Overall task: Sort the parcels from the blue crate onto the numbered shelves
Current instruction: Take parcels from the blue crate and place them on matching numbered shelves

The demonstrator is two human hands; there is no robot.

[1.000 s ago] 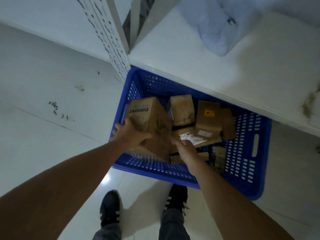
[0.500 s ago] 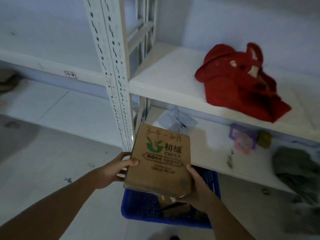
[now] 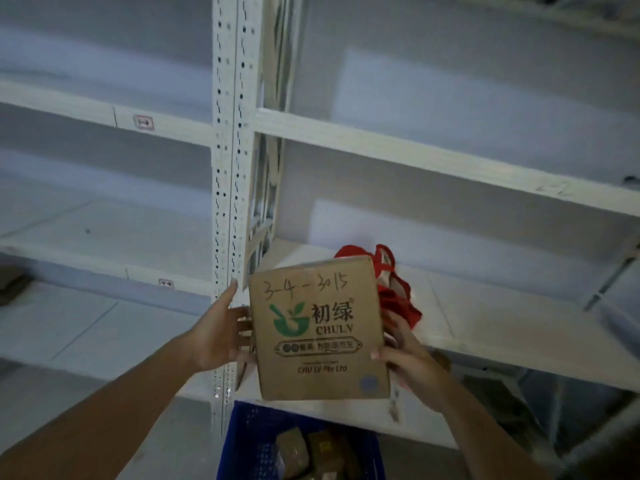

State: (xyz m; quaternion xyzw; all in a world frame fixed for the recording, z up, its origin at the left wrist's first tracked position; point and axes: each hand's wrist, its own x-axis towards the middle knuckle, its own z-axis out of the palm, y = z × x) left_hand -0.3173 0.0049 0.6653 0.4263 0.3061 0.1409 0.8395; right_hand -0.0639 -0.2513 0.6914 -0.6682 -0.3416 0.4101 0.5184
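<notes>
Both bare arms reached up and forward from the bottom of the frame, and between them we saw a cardboard box [image 3: 318, 327] held upright in the air, above the blue crate [image 3: 249, 441] and in front of the white metal shelving. The left hand [image 3: 221, 332] lay flat against the box's left side, its fingers straight and the thumb pointing up. The right hand [image 3: 408, 362] gripped the lower right edge, with the thumb on the front face and the fingers wrapped behind.

On the brown face we read "3-4-3015", handwritten in dark marker. Below it sat a green mortar-and-pestle logo with leaves, the characters "初绿", the word "CHULV" and, in small print, "CHU LV Pte Ltd". A small round grey mark sat near the lower right corner.

The crate had perforated plastic walls, and inside it we made out more brown parcels [image 3: 294, 452]. A perforated steel upright [image 3: 230, 133] divided two bays of flat white shelves. Small red-bordered tags [image 3: 143, 121] on the left shelf edges were too blurred for us to read. A crumpled red cloth item [image 3: 394, 289] lay on the right-hand shelf, just behind the box.
</notes>
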